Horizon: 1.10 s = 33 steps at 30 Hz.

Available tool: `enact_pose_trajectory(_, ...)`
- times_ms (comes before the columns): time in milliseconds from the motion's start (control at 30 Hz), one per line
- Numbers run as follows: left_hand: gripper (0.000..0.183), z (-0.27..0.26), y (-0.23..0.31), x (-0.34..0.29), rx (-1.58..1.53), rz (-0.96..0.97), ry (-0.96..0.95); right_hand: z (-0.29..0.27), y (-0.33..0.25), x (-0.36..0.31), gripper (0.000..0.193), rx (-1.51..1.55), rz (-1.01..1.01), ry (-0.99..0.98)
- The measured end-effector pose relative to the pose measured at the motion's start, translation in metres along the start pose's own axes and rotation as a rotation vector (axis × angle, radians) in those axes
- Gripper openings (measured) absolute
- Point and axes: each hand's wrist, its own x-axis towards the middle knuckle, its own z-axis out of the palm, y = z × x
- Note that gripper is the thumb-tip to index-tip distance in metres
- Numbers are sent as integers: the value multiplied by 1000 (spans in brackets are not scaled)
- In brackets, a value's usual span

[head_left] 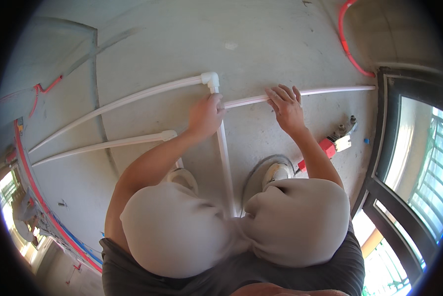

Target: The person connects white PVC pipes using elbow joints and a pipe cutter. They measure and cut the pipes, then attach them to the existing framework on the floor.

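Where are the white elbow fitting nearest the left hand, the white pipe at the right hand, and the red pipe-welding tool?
White elbow fitting (210, 79): head view, on its corner.
White pipe (337, 90): head view, on its bare right stretch.
Red pipe-welding tool (326, 147): head view, on its red body.

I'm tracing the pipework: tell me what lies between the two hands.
A stretch of white pipe bridges the gap between left hand and right hand, as the head view shows.

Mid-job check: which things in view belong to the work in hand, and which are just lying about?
Work in hand:
long straight white plastic pipe, under the right hand and meeting the left hand
white plastic elbow fitting, nearby
red-bodied tool with metal fittings, probably

Apparently lying about:
small rounded blue piece
curved red tube
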Motion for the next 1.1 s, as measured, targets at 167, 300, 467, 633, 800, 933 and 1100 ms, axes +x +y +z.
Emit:
enact_pose_trajectory(167, 41, -9, -10, -29, -145, -352, -119, 40, 3, -6, 36, -13, 26, 162)
enact_pose_trajectory(300, 40, -1, -22, -34, -289, -391, -201, 59, 8, -14, 35, -24, 40, 227)
enact_pose_trajectory(467, 36, 6, -31, -25, -325, -352, -241, 63, 19, -20, 32, -42, 2, 218)
enact_pose_trajectory(633, 33, -4, -19, -26, -226, -358, -245, 56, 17, -24, 32, 27, 37, 182)
enact_pose_trajectory(800, 42, -11, -16, -40, -167, -323, -386, 60, 11, -26, 35, 50, 54, 162)
enact_pose_trajectory(933, 47, -8, -17, -42, -156, -372, -407, 58, 10, -26, 35, 13, 21, 168)
enact_pose_trajectory(1100, 54, -9, -15, -28, -11, -401, -467, 58, 12, -17, 35, -18, 47, 220)
